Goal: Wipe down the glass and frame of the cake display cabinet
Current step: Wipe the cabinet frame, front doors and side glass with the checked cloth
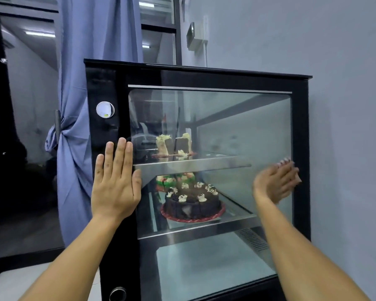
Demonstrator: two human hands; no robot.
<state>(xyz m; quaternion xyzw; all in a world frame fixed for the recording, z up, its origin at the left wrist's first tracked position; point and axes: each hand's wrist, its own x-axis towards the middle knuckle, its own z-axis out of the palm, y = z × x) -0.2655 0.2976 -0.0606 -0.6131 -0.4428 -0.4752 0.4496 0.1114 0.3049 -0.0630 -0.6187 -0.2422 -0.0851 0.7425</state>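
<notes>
Nothing is held by either hand. The left hand (115, 185) is laid flat, fingers straight, on the black frame (105, 88) at centre left. The right hand (277, 182), blurred, is placed against the glass (237, 118) at centre right. The cake display cabinet (300, 148) fills the middle; a chocolate cake (192, 203) is seen inside.

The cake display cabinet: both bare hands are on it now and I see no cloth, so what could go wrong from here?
1. The left hand lies flat across the black frame and the glass, with no cloth in view, so it may leave smears instead of cleaning.
2. The right hand is motion-blurred near the glass's right edge; a quick swipe there could knock the frame.
</notes>
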